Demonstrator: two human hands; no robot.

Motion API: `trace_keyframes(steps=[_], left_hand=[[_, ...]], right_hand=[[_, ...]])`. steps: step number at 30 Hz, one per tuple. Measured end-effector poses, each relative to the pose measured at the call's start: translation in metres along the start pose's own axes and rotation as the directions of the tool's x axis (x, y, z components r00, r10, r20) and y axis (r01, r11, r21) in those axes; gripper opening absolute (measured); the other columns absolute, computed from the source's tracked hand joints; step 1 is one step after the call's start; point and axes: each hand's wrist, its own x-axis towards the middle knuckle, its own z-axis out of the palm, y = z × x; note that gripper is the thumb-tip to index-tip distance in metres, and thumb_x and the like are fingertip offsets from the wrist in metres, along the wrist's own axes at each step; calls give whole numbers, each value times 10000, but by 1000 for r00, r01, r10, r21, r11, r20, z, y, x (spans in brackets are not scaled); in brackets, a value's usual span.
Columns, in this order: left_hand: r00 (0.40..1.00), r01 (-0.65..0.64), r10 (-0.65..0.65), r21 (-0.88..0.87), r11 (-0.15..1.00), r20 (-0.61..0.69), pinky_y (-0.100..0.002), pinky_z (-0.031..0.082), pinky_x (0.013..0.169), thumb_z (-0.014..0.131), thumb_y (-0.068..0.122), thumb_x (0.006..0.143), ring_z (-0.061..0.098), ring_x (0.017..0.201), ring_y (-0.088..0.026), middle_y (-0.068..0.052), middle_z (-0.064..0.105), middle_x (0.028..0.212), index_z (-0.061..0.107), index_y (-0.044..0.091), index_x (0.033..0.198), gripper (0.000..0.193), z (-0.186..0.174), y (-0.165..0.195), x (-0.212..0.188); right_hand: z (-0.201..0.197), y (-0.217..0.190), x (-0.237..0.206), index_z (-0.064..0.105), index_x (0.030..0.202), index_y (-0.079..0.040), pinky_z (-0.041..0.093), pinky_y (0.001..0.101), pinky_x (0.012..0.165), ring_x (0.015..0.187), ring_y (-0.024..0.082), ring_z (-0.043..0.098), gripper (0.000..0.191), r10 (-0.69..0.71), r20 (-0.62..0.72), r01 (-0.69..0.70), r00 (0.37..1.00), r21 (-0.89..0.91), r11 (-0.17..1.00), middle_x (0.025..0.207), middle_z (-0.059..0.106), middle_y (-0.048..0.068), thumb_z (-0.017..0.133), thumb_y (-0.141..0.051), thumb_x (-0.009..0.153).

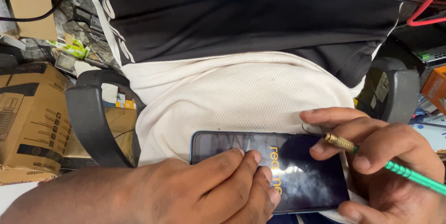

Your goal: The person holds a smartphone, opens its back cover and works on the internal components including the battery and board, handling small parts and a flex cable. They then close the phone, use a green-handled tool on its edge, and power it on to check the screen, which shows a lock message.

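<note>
Left hand [200, 189] lies nearest the lens, low in the frame, forearm entering from the lower left. Its fingers [241, 159] curl over the long edge of a dark smartphone [302, 173]; grip clenched on the phone body, fingertips resting on the glass. The screen is lit with a start-up logo and carries reflections.

Phone lies flat on the person's lap, on a white mesh fabric [232, 94], below a black garment with white lettering [260, 10].

Right hand [390, 159] sits at the phone's far end. Thumb and forefinger pinch a slim tool with a brass collar and green shaft [371, 159]; grip closed around the tool, its tip hidden at the phone's upper corner. The other fingers support the phone from beneath.

Surroundings: black chair armrests on either side [88, 122] [395, 94]. Brown cardboard cartons [32, 117] stacked at left, small boxes and clutter behind them. Red cable [425, 6] at upper right, orange box [436, 87] below it.
</note>
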Motion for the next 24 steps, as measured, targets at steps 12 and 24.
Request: trace_keyframes(steps=[12,24], left_hand=[[749,537,-656,-491,686,-98,-299,595,688,739,142,923,735,793,-185,-84,739,959,694,22,1050,180,-13,10,7],[469,-50,-871,-981,-188,143,-225,416,849,599,162,1108,520,934,-53,-22,631,1090,546,-3,1261,232,39,18,4]], right_hand=[[-3,14,9,530,1298,-29,468,450,1077,1179,323,638,481,-96,-383,177,919,182,967,1297,670,221,725,-329,977],[6,29,25,596,1351,47,586,312,934,1071,186,704,474,-7,-210,39,978,149,988,1188,710,205,744,-123,935]])
